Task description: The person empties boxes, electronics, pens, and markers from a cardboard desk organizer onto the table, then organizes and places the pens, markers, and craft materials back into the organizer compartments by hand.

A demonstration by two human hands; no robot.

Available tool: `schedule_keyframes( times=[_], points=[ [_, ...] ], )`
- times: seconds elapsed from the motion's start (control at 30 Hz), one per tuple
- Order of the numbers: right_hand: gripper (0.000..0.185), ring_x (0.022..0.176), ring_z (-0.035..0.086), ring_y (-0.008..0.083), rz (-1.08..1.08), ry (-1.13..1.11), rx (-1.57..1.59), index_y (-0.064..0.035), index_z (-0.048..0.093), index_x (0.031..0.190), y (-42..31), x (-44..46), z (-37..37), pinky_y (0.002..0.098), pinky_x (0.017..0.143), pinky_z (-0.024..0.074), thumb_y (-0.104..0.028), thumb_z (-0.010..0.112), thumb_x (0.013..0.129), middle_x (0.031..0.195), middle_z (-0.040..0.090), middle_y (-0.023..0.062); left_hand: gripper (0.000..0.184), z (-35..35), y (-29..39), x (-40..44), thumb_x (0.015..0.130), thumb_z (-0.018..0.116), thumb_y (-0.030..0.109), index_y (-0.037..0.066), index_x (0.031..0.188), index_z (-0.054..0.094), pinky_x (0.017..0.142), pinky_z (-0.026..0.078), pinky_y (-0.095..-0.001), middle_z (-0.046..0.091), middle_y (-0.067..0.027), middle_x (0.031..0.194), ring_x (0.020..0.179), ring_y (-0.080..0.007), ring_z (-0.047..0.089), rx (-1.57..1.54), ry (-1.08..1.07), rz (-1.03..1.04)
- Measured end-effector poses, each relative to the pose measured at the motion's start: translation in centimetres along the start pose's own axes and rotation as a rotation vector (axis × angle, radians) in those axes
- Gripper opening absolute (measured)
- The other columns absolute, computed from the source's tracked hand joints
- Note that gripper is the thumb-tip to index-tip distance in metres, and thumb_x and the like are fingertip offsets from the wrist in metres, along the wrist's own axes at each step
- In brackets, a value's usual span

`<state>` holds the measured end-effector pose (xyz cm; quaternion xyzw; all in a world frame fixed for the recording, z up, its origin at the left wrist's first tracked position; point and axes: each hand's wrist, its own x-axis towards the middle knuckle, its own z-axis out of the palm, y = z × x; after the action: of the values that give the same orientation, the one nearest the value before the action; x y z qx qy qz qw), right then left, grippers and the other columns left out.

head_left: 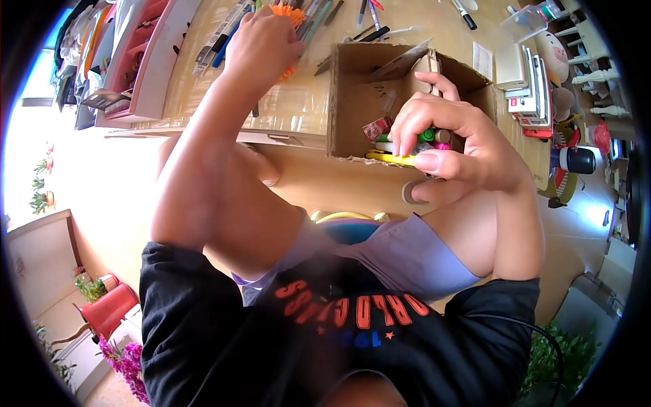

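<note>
My left hand [263, 46] is over the pens at the back left of the table, with its fingers bent and closed. An orange fluffy thing [290, 15] shows beside it; what the fingertips grip is hidden. My right hand [451, 129] is over an open cardboard box [346, 102]. Its thumb and fingers close on a yellow marker [388, 158] along the box's near wall. Under that hand, a green marker [426, 135], a pink-ended one [442, 145] and a small red packet [377, 128] lie inside the box.
Pens and a black-capped marker [465, 16] are scattered over the wooden table [302, 102]. A pink and white organizer [152, 64] stands left; stacked small boxes [532, 95] stand right. My legs are below the table's near edge, and a dark bottle [576, 161] is at far right.
</note>
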<state>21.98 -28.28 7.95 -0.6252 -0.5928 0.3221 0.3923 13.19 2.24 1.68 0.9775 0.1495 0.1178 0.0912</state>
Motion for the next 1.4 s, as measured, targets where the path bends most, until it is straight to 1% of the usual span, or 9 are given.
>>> schedule_keyframes(
  times=[0.27, 0.47, 0.5, 0.6, 0.87, 0.97, 1.07, 1.2, 1.4],
  points=[
    [0.022, 0.094, 0.064, 0.0122, -0.019, -0.008, -0.029, -0.0138, 0.065, 0.096, 0.3, -0.1, -0.2, 0.0557, 0.127, 0.0109, -0.036, 0.067, 0.092, 0.089, 0.065, -0.0046, 0.023, 1.4, -0.1, -0.6, 0.086, 0.078, 0.027, 0.005, 0.089, 0.075, 0.097, 0.050, -0.0450, 0.066, -0.0144, 0.103, 0.108, -0.0346, 0.062, 0.105, 0.072, 0.065],
    [0.024, 0.093, 0.064, 0.0118, -0.026, -0.004, -0.036, -0.0134, 0.065, 0.097, 0.5, -0.2, -0.1, 0.0558, 0.127, 0.0108, -0.037, 0.067, 0.093, 0.089, 0.065, -0.0041, 0.026, -0.9, 0.0, -0.6, 0.090, 0.075, 0.028, 0.002, 0.093, 0.075, 0.069, 0.054, -0.0387, 0.071, -0.0097, 0.077, 0.067, -0.0229, 0.066, -0.267, -0.017, -0.170],
    [0.024, 0.093, 0.064, 0.0118, -0.028, -0.003, -0.038, -0.0134, 0.065, 0.097, 0.5, -0.2, -0.1, 0.0557, 0.127, 0.0108, -0.037, 0.067, 0.093, 0.089, 0.065, -0.0040, 0.029, -1.4, 0.2, -0.6, 0.092, 0.075, 0.029, 0.000, 0.094, 0.074, 0.059, 0.048, -0.0318, 0.068, -0.0042, 0.070, 0.059, -0.0135, 0.060, -0.345, 0.009, -0.181],
    [0.025, 0.093, 0.064, 0.0118, -0.034, 0.003, -0.039, -0.0132, 0.065, 0.097, 0.6, -0.1, -0.1, 0.0553, 0.127, 0.0111, -0.037, 0.067, 0.093, 0.089, 0.064, -0.0039, 0.030, -2.7, 0.6, -0.3, 0.095, 0.074, 0.030, 0.000, 0.094, 0.074, 0.058, 0.044, -0.0279, 0.064, 0.0008, 0.069, 0.062, -0.0076, 0.057, -0.590, 0.039, -0.179],
    [0.027, 0.094, 0.064, 0.0131, -0.023, 0.004, -0.025, -0.0116, 0.065, 0.097, 0.2, -0.1, -0.1, 0.0533, 0.128, 0.0122, -0.038, 0.066, 0.092, 0.089, 0.065, -0.0023, 0.017, -4.0, 3.1, -1.4, 0.098, 0.070, 0.016, -0.001, 0.097, 0.072, 0.069, 0.052, -0.0244, 0.069, -0.0051, 0.081, 0.075, -0.0104, 0.068, -1.154, -0.194, 0.052],
    [0.028, 0.092, 0.063, 0.0144, -0.005, 0.005, -0.012, -0.0098, 0.065, 0.097, -0.1, -0.2, -0.1, 0.0531, 0.129, 0.0121, -0.038, 0.066, 0.092, 0.088, 0.065, -0.0008, 0.013, -5.6, 4.6, -2.4, 0.094, 0.076, 0.007, -0.004, 0.096, 0.071, 0.078, 0.059, -0.0301, 0.072, -0.0093, 0.095, 0.084, -0.0164, 0.073, -1.099, -0.456, 0.231],
    [0.029, 0.091, 0.063, 0.0151, 0.004, 0.010, 0.014, -0.0086, 0.065, 0.096, -0.1, -0.3, -0.1, 0.0531, 0.129, 0.0119, -0.038, 0.066, 0.092, 0.088, 0.064, 0.0000, 0.013, -5.0, 4.6, -2.9, 0.092, 0.078, 0.007, -0.004, 0.097, 0.073, 0.078, 0.060, -0.0299, 0.073, -0.0099, 0.096, 0.084, -0.0171, 0.073, -0.988, -0.407, 0.502],
    [0.030, 0.090, 0.062, 0.0147, 0.005, 0.007, 0.011, -0.0084, 0.065, 0.096, 0.0, -0.2, -0.1, 0.0532, 0.129, 0.0118, -0.038, 0.067, 0.091, 0.086, 0.063, -0.0002, 0.012, -5.0, 5.0, -3.6, 0.086, 0.080, 0.002, 0.000, 0.097, 0.077, 0.083, 0.055, -0.0326, 0.076, -0.0079, 0.096, 0.088, -0.0177, 0.071, -0.893, -0.408, 0.583],
    [0.029, 0.090, 0.062, 0.0138, -0.002, 0.031, -0.015, -0.0087, 0.065, 0.096, 0.2, -0.2, 0.0, 0.0532, 0.129, 0.0110, -0.038, 0.067, 0.091, 0.085, 0.061, -0.0009, 0.013, -3.9, 6.0, -4.9, 0.082, 0.082, 0.005, 0.005, 0.094, 0.078, 0.112, 0.037, -0.0452, 0.074, -0.0057, 0.086, 0.081, -0.0205, 0.065, -0.777, -0.418, 0.681]
  ],
)
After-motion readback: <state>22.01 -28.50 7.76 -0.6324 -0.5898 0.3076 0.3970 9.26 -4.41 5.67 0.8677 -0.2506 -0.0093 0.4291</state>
